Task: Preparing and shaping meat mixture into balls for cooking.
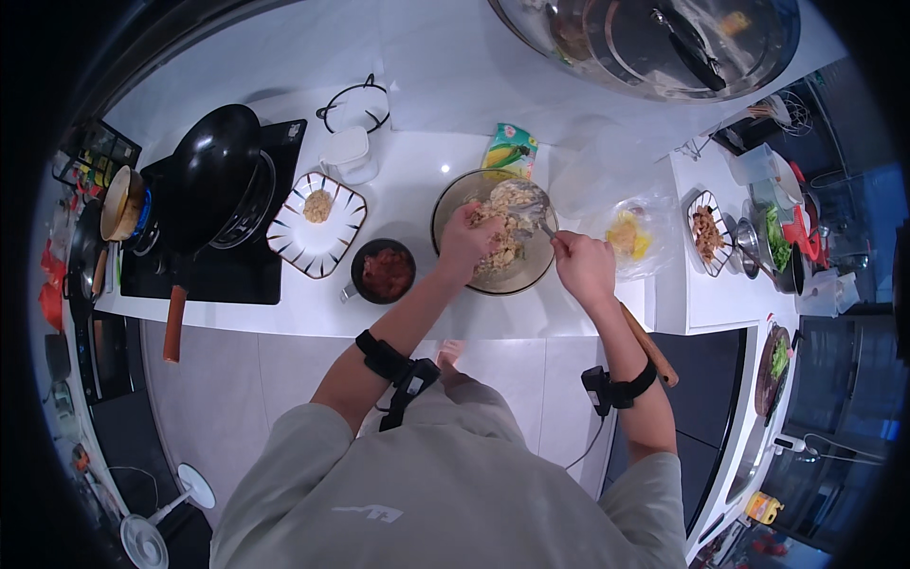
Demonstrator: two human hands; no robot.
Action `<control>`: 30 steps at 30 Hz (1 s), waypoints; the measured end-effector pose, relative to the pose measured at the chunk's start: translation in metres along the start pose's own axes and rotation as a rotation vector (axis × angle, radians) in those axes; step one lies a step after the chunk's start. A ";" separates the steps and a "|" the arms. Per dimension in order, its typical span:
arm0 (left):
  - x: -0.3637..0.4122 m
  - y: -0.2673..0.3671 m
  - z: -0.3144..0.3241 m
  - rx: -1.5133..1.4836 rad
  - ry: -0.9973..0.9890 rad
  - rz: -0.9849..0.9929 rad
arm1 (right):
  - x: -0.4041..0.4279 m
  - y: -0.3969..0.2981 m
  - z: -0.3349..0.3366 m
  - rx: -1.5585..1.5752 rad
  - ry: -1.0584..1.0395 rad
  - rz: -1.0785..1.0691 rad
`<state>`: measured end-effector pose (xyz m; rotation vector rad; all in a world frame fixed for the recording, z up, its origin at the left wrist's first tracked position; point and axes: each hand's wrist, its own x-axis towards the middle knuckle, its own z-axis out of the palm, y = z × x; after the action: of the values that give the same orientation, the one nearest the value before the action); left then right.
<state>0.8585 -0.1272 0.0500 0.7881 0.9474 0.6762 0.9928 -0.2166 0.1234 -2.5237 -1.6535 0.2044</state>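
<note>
A large bowl (455,195) stands on the white counter before me and holds a pale, lumpy mixture (505,249). My left hand (469,245) is in the bowl, its fingers against the mixture; whether it grips any cannot be told. In my right hand (584,267), at the bowl's right rim, is the handle of a metal spoon (530,208), whose head is coated with mixture. Left of the bowl is a dark pan (387,270) of raw reddish meat. Farther left, a patterned plate (313,245) bears one round lump of mixture (317,206).
A black wok (217,171) rests on the cooktop (249,281); beside it a small pot (117,203) sits over a blue flame. A green packet (512,151) stands behind the bowl. Right lie a plastic bag (650,242) and a wooden handle (650,345) jutting past the counter edge.
</note>
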 end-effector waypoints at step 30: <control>0.013 0.015 -0.043 -0.236 -0.087 -0.265 | 0.019 0.016 0.043 0.025 -0.044 -0.012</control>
<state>0.8237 -0.0967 0.0418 0.4692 0.8556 0.5062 1.0069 -0.2047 0.0776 -2.5079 -1.6712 0.2796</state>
